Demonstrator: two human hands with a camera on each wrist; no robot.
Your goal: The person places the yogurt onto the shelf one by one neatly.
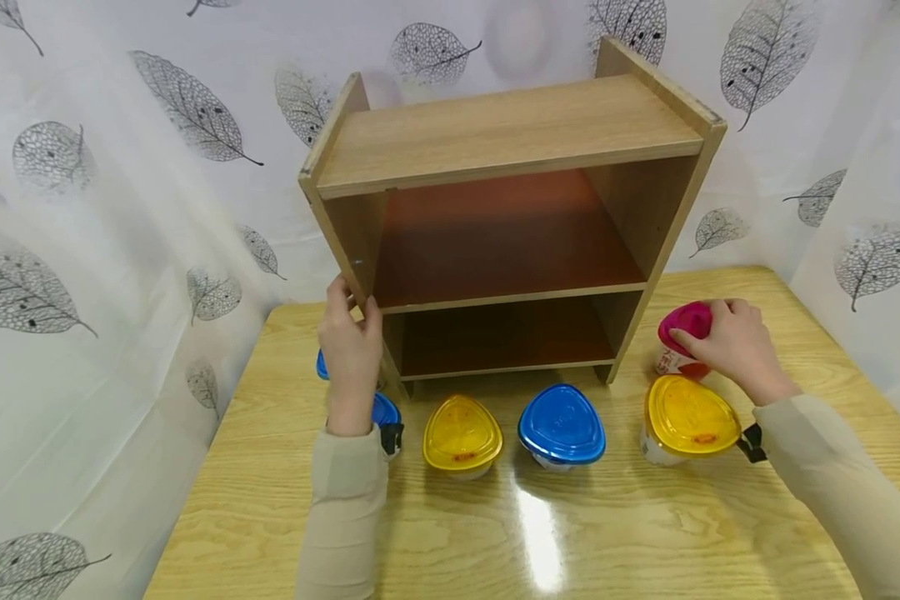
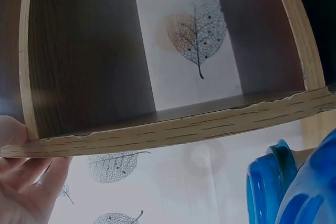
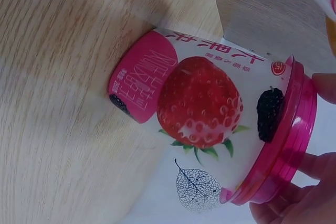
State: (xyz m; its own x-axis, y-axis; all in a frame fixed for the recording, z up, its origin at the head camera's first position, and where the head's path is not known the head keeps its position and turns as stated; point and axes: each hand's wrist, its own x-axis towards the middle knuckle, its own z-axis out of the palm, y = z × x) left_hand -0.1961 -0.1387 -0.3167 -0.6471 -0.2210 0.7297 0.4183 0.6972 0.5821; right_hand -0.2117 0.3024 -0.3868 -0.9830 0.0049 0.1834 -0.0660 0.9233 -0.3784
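Note:
A two-tier wooden shelf unit [image 1: 510, 296] stands on the table, its open front facing me. My left hand [image 1: 351, 350] grips the front edge of its left side panel, thumb inside and fingers outside, and this hold shows again beside the panel edge [image 2: 173, 132] in the left wrist view. To the right of the unit, my right hand [image 1: 738, 346] holds a yogurt cup with a pink lid [image 1: 686, 325] by the rim. A strawberry and a blackberry are printed on the cup [image 3: 202, 103]. Its base is at the tabletop; I cannot tell whether it touches.
Yellow-lidded cups [image 1: 462, 435] and a blue-lidded cup [image 1: 562, 425] stand before the unit. Another yellow-lidded cup [image 1: 690, 415] is just nearer than the pink one. Blue lids [image 1: 385, 410] show partly behind my left arm. A leaf-patterned curtain [image 1: 150, 208] surrounds the table [image 1: 255, 500].

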